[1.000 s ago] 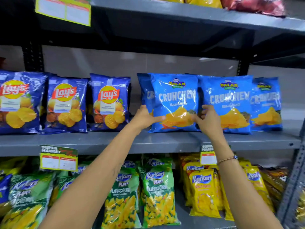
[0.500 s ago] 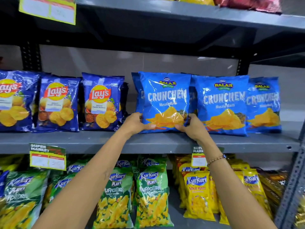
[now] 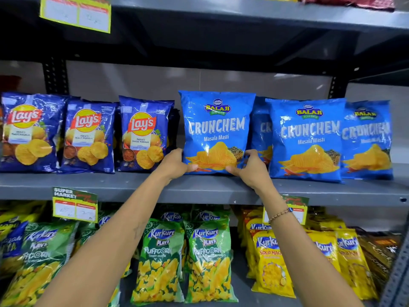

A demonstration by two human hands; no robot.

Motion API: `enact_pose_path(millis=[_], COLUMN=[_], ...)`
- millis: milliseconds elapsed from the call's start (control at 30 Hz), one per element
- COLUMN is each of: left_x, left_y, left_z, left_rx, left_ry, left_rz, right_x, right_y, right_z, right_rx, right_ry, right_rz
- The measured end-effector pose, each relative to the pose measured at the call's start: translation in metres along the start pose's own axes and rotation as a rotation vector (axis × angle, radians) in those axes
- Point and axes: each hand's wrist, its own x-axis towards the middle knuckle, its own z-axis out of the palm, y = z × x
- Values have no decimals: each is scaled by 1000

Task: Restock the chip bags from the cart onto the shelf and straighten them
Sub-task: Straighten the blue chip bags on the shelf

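Observation:
A light blue Crunchem chip bag [image 3: 215, 127] stands upright on the grey middle shelf [image 3: 199, 188]. My left hand [image 3: 173, 166] grips its lower left corner and my right hand [image 3: 251, 170] grips its lower right corner. Two more Crunchem bags [image 3: 307, 138] [image 3: 367, 138] stand to its right, and another [image 3: 261, 129] is partly hidden behind the held bag. Three dark blue Lay's bags [image 3: 88, 134] stand in a row to the left. The cart is out of view.
The lower shelf holds green Kurkure Puffcorn bags [image 3: 205, 260] and yellow Kurkure bags [image 3: 270, 260]. Price tags [image 3: 74, 207] hang from the middle shelf's front edge. An upper shelf [image 3: 243, 9] with another tag runs overhead. A narrow gap separates the Lay's row from the held bag.
Both hands slid from the bag's sides down to its bottom corners. The held Crunchem bag now stands straighter and faces forward, covering more of the bag behind it.

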Motion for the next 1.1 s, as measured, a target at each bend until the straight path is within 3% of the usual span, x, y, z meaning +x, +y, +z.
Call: enact_pose_path(millis=[133, 267, 333, 433, 567, 633, 700, 800, 900, 1100], left_x=[-6, -32, -45, -53, -43, -32, -22, -5, 4, 7], left_y=[4, 24, 41, 71, 106, 117, 126, 132, 128, 125], left_z=[1, 5, 13, 31, 71, 98, 124, 155, 173, 187], left_rx=[57, 573, 717, 577, 100, -31, 15, 127, 64, 11], left_ry=[19, 214, 324, 273, -57, -216, -287, -327, -366, -220], left_rz=[-10, 16, 76, 220, 295, 265, 243, 204, 118, 153], right_x=[2, -2, -7, -15, -22, -23, -19, -9, 0, 11], right_y=[0, 0, 0, 8, 47, 75, 99, 118, 124, 130], right_z=[-1, -4, -12, -47, -125, -162, -188, -203, -201, -194], right_rx=[-28, -28, -20, -38, -6, 9, 15, 41, -9, -27], right_ry=[-6, -4, 28, 178, 478, 544, 493, 284, 142, 127], right_rz=[0, 1, -6, -47, 15, 94, 162, 227, 243, 215])
